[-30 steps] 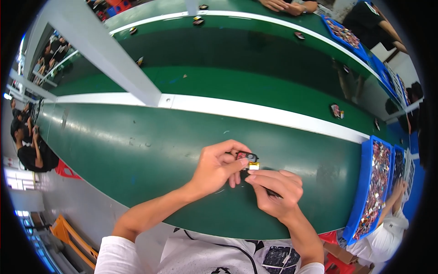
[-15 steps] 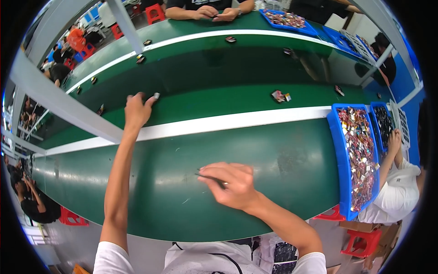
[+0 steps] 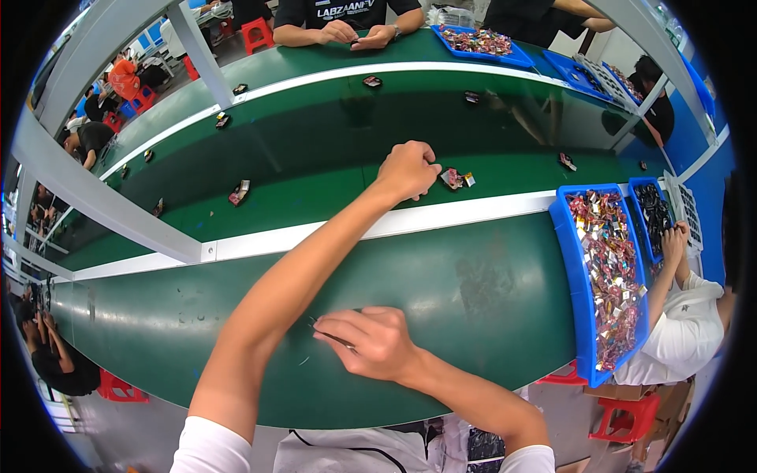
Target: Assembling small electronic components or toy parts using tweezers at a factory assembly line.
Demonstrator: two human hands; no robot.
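Note:
My right hand (image 3: pixel 371 344) is closed around a pair of thin dark tweezers (image 3: pixel 337 339) over the near bench, their tips pointing left. My left arm stretches across to the long green belt, where my left hand (image 3: pixel 408 171) hangs with bent fingers somewhat apart and nothing visible in them. Just right of its fingertips lies a small cluster of reddish electronic parts (image 3: pixel 452 178) with a yellowish-white piece. A similar reddish and white part (image 3: pixel 239 193) sits farther left on the belt.
A blue tray (image 3: pixel 587 315) heaped with small reddish parts stands at right, beside a smaller blue tray of black parts (image 3: pixel 653 209) and a co-worker's hands (image 3: pixel 676 240). A white rail (image 3: pixel 473 211) divides bench from belt. A grey post (image 3: pixel 118 189) slants across the left.
My left hand has left the part at the belt's left and moved right to the reddish cluster. My right hand has shifted slightly left and nearer with the tweezers.

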